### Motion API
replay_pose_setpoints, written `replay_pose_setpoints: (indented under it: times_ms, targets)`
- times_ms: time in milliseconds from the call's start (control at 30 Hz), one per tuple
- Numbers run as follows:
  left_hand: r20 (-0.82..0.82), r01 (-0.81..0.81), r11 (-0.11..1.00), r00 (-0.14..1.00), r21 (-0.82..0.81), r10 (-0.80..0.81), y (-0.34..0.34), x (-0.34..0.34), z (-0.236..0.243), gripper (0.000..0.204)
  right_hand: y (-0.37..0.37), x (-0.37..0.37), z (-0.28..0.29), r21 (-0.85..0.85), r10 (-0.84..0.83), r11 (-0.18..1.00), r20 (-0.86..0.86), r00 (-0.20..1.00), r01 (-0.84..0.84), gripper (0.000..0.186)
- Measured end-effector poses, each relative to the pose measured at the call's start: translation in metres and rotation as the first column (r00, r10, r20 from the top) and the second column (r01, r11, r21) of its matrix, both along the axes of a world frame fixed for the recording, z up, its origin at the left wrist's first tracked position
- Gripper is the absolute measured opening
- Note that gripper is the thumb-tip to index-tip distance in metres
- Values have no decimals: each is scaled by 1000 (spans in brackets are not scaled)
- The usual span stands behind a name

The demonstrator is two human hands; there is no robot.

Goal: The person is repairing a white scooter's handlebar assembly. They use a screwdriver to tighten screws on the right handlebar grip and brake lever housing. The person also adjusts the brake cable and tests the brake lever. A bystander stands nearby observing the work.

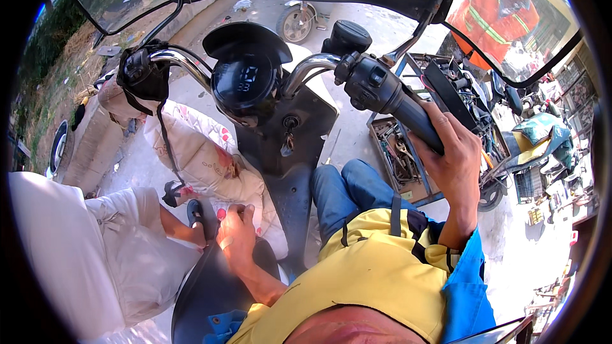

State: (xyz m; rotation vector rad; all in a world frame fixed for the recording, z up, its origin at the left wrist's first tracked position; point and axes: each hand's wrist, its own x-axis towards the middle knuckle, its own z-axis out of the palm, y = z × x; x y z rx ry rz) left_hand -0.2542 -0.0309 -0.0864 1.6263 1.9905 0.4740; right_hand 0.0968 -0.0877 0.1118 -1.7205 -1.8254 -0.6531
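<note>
Scooter handlebar (306,64) across upper middle of view, round digital display (245,79) at its centre. Right hand (456,153) wrapped shut around black right grip (414,118), fingers curled over it. Left hand (236,232) low beside black seat (204,293), loosely closed, touching patterned quilted cover (204,159); whether holding it cannot be told. Left grip (143,73) unheld, well apart from left hand. Tray of tools (398,159) on ground below right grip.

- Under me the pale concrete ground (542,261) carries my scooter (280,146).
- An open wooden tool tray (398,159), full of rusty tools, lies on it just right of the scooter.
- A loose wheel (294,23) stands ahead.
</note>
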Motion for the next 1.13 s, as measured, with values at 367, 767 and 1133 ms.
replay_pose_setpoints:
  times_ms: [367, 767, 1133]
  targets:
    - [-92, -37, 998, 995, 44, 41, 0, 6, -4, 37, -2, -1, 1, 5, 11, 1000, -18, 1000, -11, 54]
    - [859, 109, 910, 303, 400, -413, 17, 88, 35, 34, 2, 6, -4, 28, 60, 998, 40, 997, -61, 55]
    - [903, 161, 889, -86, 429, -421, 63, 174, 112, 49, 1, 8, -3, -18, 14, 1000, -30, 999, -15, 51]
